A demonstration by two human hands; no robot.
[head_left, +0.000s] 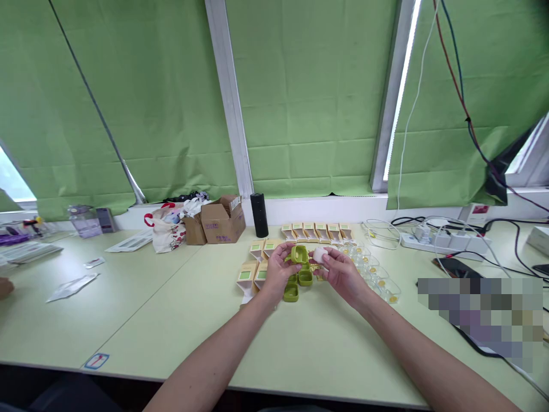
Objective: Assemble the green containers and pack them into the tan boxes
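Left hand [278, 268] pinching green cup [299, 254] between thumb and fingers; right hand [342, 271] holding white lump [319, 254] in fingertips, just beside. Cup looking smooth, squarish, round-cornered; similar cups [290, 293] sitting on table [171, 320].

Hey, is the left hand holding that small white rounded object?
No, the left hand holds an olive-green square container; the right hand holds the small white rounded object.
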